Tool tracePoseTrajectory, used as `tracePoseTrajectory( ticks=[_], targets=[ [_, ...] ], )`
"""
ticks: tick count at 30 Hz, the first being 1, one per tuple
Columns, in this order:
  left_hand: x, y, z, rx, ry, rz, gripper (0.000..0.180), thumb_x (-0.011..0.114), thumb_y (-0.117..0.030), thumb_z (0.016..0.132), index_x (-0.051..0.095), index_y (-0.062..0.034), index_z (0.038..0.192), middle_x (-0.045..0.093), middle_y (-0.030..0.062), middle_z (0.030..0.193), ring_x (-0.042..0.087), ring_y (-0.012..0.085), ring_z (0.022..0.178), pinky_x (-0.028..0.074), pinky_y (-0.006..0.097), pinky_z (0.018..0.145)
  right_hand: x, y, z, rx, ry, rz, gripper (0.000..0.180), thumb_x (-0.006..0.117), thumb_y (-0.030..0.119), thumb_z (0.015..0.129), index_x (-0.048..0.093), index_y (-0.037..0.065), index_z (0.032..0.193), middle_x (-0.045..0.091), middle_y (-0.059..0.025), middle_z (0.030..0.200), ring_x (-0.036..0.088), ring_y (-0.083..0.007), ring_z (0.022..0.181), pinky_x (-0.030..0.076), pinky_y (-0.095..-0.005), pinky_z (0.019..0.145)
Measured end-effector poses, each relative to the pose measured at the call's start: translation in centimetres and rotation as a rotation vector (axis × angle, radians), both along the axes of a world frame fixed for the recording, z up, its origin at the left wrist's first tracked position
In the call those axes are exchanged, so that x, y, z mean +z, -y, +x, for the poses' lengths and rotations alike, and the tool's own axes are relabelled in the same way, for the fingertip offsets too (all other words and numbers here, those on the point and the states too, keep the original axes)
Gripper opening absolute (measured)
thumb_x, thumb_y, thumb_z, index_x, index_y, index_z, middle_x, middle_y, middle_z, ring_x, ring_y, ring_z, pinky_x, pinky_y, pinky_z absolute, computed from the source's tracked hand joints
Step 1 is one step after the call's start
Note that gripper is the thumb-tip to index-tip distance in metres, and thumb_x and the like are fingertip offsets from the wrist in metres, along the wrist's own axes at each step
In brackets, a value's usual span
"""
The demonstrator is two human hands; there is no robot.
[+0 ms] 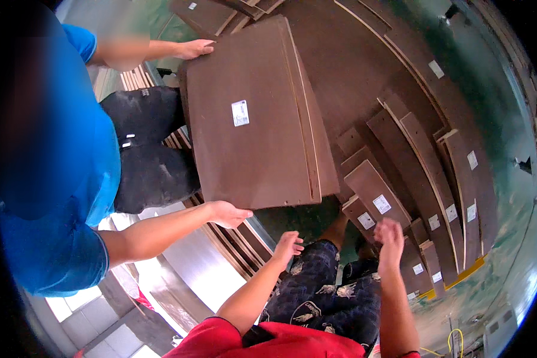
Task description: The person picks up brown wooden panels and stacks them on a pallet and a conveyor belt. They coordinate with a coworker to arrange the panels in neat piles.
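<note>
My left hand (289, 247) hangs in the air above my dark patterned shorts, fingers loosely bent and apart, holding nothing. Beside the small labelled boards is my right hand (391, 238), half curled and a little blurred; nothing shows in it. A co-worker in a blue shirt holds a large brown panel (256, 149) by two corners, one hand (228, 214) at the near corner and the other hand (195, 49) at the far one. A white label sits on that panel. Another board edge shows along its right side. Both my hands are apart from it.
Brown boards (376, 185) with white labels lie in uneven stacks to the right, with a larger panel (352, 65) behind. Pale-edged boards (238, 250) are stacked below the co-worker's arm. A yellow edge (459, 277) runs under the right stack, over a green floor (489, 238).
</note>
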State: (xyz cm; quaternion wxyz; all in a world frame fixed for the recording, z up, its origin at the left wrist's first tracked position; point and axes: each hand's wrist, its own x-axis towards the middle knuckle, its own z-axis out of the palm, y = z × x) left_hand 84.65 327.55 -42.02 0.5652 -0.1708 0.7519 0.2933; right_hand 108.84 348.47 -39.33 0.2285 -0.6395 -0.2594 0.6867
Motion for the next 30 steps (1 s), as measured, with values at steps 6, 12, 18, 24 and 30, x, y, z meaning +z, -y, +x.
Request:
tracePoseTrajectory(
  ticks=[6, 12, 18, 24, 30],
  targets=[
    [8.6, 2.7, -2.3, 0.576, 0.143, 0.560, 0.051, 0.058, -0.037, 0.092, 0.046, -0.0093, 0.133, 0.051, 0.0164, 0.135, 0.052, 0.0326, 0.119, 0.040, 0.047, 0.104, 4.0, -12.1, -8.6, 0.170, -0.104, 0.097, 0.057, 0.064, 0.031, 0.092, 0.045, 0.003, 0.137, 0.054, -0.0106, 0.128, 0.053, -0.0206, 0.116, 0.040, -0.0328, 0.098],
    [7.7, 1.0, -4.1, 0.812, -0.063, 0.424, 0.080, 0.050, -0.065, 0.091, 0.033, -0.0113, 0.147, 0.032, 0.0123, 0.152, 0.033, 0.0304, 0.137, 0.023, 0.043, 0.115, 1.3, -19.5, -20.6, 0.437, -0.145, -0.038, 0.098, 0.074, 0.050, 0.078, 0.026, 0.003, 0.150, 0.035, -0.0185, 0.150, 0.035, -0.0296, 0.138, 0.025, -0.0445, 0.113],
    [12.3, -3.7, -10.1, 1.015, -0.259, 0.545, 0.081, 0.060, -0.064, 0.086, 0.039, -0.0120, 0.144, 0.042, 0.0059, 0.147, 0.040, 0.0270, 0.133, 0.032, 0.043, 0.111, -0.7, -17.8, -28.3, 0.358, -0.351, -0.089, 0.067, 0.076, 0.043, 0.080, 0.052, 0.004, 0.129, 0.053, -0.0110, 0.133, 0.046, -0.0238, 0.126, 0.035, -0.0402, 0.104],
    [16.7, -1.3, -10.4, 1.020, -0.386, 0.458, 0.082, 0.069, -0.060, 0.081, 0.042, -0.0128, 0.142, 0.043, 0.0079, 0.146, 0.042, 0.0295, 0.132, 0.036, 0.049, 0.107, 4.7, -15.8, -26.8, 0.178, -0.586, -0.130, 0.071, 0.078, 0.037, 0.077, 0.048, 0.008, 0.134, 0.047, -0.0114, 0.140, 0.042, -0.0290, 0.129, 0.025, -0.0513, 0.108],
    [22.5, 5.3, -5.0, 0.926, -0.453, 0.225, 0.100, 0.074, -0.060, 0.075, 0.031, -0.0088, 0.150, 0.021, 0.0124, 0.159, 0.019, 0.0312, 0.145, 0.018, 0.055, 0.115, 13.4, -9.7, -16.6, 0.118, -0.542, -0.185, 0.042, 0.073, 0.024, 0.081, 0.060, 0.006, 0.116, 0.060, -0.0083, 0.118, 0.054, -0.0275, 0.111, 0.041, -0.0461, 0.095]
  ],
)
